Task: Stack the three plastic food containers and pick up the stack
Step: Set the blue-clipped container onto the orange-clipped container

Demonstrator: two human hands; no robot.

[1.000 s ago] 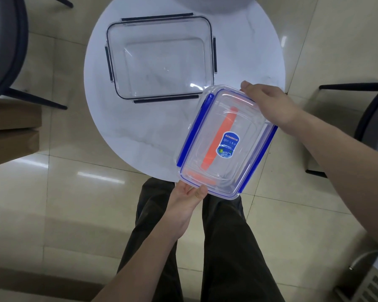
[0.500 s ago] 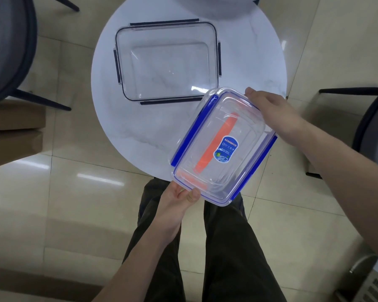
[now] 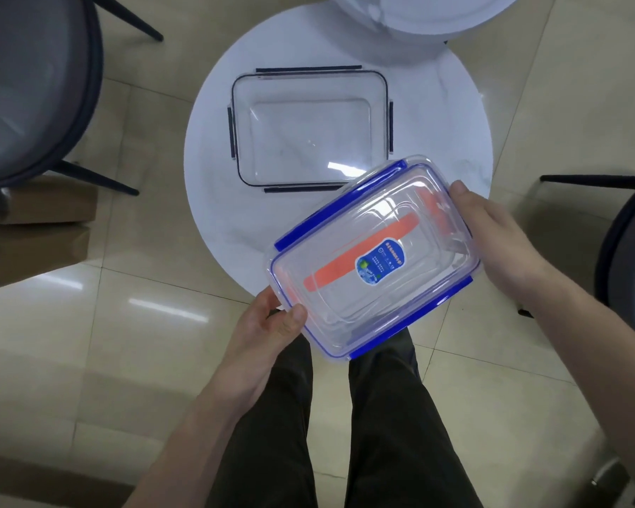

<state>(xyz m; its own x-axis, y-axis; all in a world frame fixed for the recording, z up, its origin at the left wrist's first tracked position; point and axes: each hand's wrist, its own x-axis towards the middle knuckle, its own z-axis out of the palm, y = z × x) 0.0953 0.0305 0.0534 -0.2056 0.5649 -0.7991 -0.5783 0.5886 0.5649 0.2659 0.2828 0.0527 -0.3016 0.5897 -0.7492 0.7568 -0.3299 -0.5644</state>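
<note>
Both hands are on the clear rectangular plastic container with blue clip latches [image 3: 376, 258], held up off the round white marble-look table [image 3: 213, 199] and tilted, hanging over the near edge of the table above the person's dark trousers [image 3: 393, 434]. The left hand [image 3: 272, 320] pinches the near-left corner with the thumb on top, the other fingers are hidden underneath. The right hand [image 3: 492, 232] wraps the far-right end, its fingertips are tucked behind the rim so can't see them. Through the clear lid there's an orange-latched container [image 3: 363, 265] nested inside, only the orange strips really read, and a blue sticker covers part of it. Farther back on the table sits a bigger clear rectangular container with dark latches [image 3: 308, 128], open side up as far as I can tell. A white round object [image 3: 426, 16] is cut off at the far edge, can't say what it is. Dark chairs left [image 3: 33, 86] and right [image 3: 631, 258] are also cropped, plus brown cardboard boxes [image 3: 33, 229] at the left
</note>
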